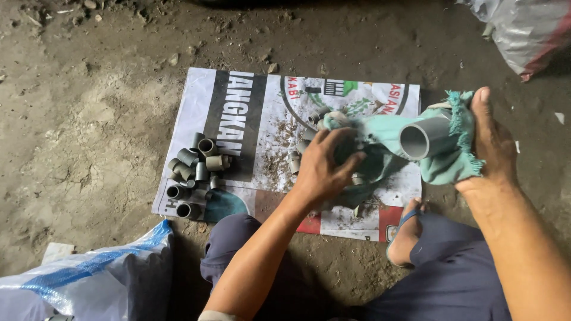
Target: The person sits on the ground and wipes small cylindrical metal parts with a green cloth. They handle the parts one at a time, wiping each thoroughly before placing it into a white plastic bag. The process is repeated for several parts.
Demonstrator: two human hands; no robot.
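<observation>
**Both hands on cloth-wrapped pipe piece above printed sheet**

Right hand [493,142]: fingers closed around a teal cloth [443,151] that wraps a short grey pipe piece [423,138]. The thumb stands straight up along the far side of the cloth. The pipe's open end faces the camera and slightly left; its long axis runs from that opening back towards the right palm, roughly level. The far end is hidden in the cloth.

Left hand [324,163]: fingers curled narrow, bunching the loose end of the same cloth. The pipe lies to the right of these fingers, apart from them, joined only by the cloth. The right hand is the nearer and carries the piece.

Beneath the left hand, a few small grey fittings [295,159] lie among dirt and debris near the middle of a printed plastic sheet [250,101] spread on the earth floor [89,107]. A heap of similar grey fittings [193,169] sits at the sheet's left edge, well apart from both hands.

Beyond the sheet: a clear and blue plastic bag [89,279] at its near left corner, and a white sack [523,30] past its far right corner.
</observation>
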